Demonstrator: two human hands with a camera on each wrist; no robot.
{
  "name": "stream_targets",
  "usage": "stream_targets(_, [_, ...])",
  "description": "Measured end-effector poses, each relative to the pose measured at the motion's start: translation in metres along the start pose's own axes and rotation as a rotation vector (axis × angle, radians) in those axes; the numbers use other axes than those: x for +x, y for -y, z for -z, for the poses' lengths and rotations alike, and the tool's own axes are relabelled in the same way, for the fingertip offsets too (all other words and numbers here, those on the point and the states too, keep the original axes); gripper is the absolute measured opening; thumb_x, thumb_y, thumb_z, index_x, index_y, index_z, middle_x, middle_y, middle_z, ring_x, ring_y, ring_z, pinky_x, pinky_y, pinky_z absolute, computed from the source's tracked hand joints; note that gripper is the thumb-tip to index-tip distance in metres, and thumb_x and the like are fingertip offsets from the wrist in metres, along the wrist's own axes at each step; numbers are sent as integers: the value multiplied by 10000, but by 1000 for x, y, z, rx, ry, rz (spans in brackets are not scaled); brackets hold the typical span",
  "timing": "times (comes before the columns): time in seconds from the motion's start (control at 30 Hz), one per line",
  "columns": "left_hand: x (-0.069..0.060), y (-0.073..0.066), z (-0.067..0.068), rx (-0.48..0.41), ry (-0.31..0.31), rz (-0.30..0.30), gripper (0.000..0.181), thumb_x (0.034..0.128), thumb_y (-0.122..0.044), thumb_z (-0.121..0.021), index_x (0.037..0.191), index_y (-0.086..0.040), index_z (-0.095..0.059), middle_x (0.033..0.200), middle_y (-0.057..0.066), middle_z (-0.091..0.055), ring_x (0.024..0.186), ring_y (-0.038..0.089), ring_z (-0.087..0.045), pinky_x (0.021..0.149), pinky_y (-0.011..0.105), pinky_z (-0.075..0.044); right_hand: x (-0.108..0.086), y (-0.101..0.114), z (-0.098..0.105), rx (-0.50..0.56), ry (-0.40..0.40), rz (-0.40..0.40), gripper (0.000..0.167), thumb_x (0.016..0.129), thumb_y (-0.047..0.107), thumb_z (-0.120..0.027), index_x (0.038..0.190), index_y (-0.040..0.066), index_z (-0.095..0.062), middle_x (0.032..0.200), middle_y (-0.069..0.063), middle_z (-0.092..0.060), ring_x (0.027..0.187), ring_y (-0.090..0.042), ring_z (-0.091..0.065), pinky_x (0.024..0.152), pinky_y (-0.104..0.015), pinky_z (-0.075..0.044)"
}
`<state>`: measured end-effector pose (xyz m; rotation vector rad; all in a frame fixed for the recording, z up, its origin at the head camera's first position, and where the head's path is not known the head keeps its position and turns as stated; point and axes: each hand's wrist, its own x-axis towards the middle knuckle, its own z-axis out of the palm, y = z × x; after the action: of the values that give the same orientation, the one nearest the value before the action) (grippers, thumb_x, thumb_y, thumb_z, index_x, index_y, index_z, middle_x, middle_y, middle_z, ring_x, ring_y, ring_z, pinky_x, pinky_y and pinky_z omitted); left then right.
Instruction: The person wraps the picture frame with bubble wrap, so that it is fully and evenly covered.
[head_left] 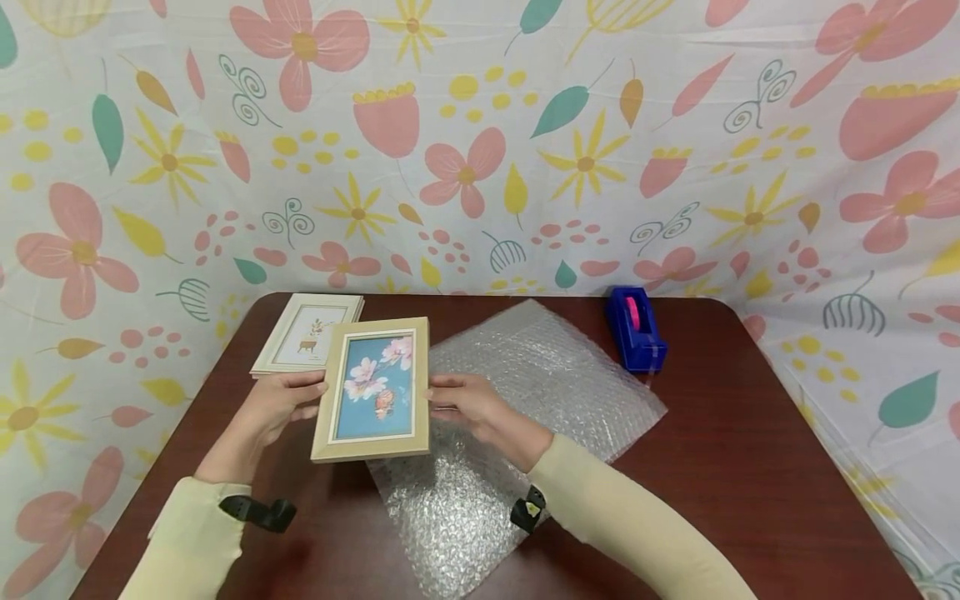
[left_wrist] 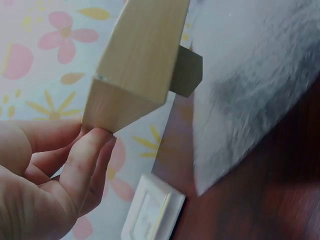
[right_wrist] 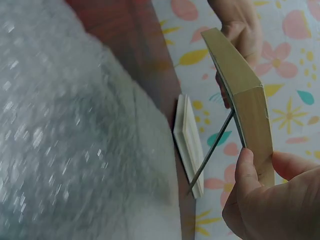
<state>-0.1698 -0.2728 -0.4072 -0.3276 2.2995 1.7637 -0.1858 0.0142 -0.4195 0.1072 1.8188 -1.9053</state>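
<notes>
A light wooden picture frame point(head_left: 375, 390) with pink blossoms on a blue ground is held up above the table, tilted, between both hands. My left hand point(head_left: 281, 403) pinches its left edge, fingertips and thumb on the wood. On the opposite edge my right hand point(head_left: 474, 406) grips it between thumb and fingers. The right wrist view shows the frame side-on point(right_wrist: 250, 95), with a thin stand point(right_wrist: 212, 150) sticking out from its back. Below and to the right, a sheet of bubble wrap point(head_left: 555, 367) lies flat, partly hidden by the frame and right arm.
White picture frames point(head_left: 307, 333) lie stacked at the table's back left. A blue tape dispenser point(head_left: 636, 329) with a pink core stands at the back right, close to the bubble wrap. The dark red-brown table point(head_left: 720, 467) meets a flower-patterned cloth point(head_left: 480, 125) behind.
</notes>
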Motion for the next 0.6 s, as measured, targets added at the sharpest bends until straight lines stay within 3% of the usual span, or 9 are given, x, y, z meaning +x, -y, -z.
stream_targets(0.33, [11,-6,-41,25,4,-14,466,1008,-73,-618,1428,105,-525,1291,277,-686,814,25,-691,727,194,-610,-3,-13,41,-48,-20,5,484,1001,40,-614,1444,-111,-491,1409,-298,-578,1083,-245,-738,1006,-349,-586])
stream_targets(0.6, [14,-13,-61,10,20,-52,453,1006,-80,-625,1418,92,-545,1330,318,-649,830,38,-709,752,217,-621,-11,-11,62,-45,-2,19,528,1028,56,-576,1500,-111,-409,1513,-307,-470,1108,-170,-709,1022,-301,-572])
